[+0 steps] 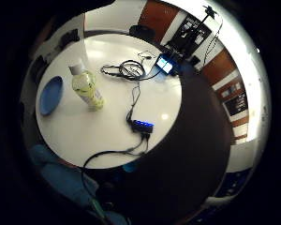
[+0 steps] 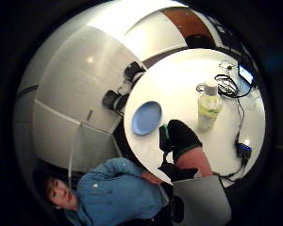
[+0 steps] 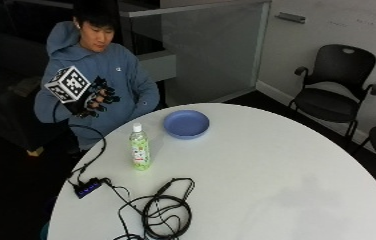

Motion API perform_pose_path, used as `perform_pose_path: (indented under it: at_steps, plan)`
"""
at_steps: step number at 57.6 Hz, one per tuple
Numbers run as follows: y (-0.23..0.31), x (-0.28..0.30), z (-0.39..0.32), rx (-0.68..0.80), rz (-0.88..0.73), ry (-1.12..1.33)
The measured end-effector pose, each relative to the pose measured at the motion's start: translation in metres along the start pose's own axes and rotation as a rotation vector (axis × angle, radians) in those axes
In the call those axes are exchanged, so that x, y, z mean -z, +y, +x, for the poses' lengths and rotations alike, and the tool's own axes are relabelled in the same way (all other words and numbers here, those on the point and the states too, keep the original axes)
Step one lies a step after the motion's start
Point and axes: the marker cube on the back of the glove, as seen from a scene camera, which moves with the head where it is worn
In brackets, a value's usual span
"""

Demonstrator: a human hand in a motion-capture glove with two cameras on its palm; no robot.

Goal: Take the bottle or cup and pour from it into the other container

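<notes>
— While raised in the air beside the tabletop (image 3: 254,170), where sits the grip (image 3: 95,100)?
— Held up at chest height in front of the seated person, well above and apart from the bottle (image 3: 139,147). Black glove, fingers loosely curled, not closed on anything. Touching nothing.
— And the wrist?
— Bent so that the palm faces down and out toward the tabletop; in the thumb side view only a gloved thumb and a bare stretch of wrist showing, over the rim of the white surface.
— Shape and feel of the bottle?
— Clear plastic, slim and upright, white screw cap, green and white printed label round the middle. Standing on the tabletop near the edge closest to the person, between the blue plate (image 3: 186,123) and the cables (image 3: 161,210). Contents hard to judge through the label; cannot tell how full.
— The other container?
— A shallow round plate, smooth, pale blue, low raised rim. Lying flat just beyond the bottle, near it but apart. Looks bare inside.
— Surface underneath?
— Round, glossy white, catching ceiling lights.
— Anything else on it?
— Coiled black cables toward the near edge, and a small black hub (image 3: 87,188) at the rim, blue lights lit in the little finger side view.
</notes>
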Motion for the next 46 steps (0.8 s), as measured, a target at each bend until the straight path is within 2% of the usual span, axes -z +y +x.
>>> perform_pose_path:
  at_steps: [21,29,46]
  plan:
    - [0.001,-0.039,0.076,-0.096,0.102,-0.46]
    - [0.001,-0.064,0.088,-0.133,0.124,-0.56]
    - [-0.017,-0.13,0.086,-0.178,0.059,-0.779]
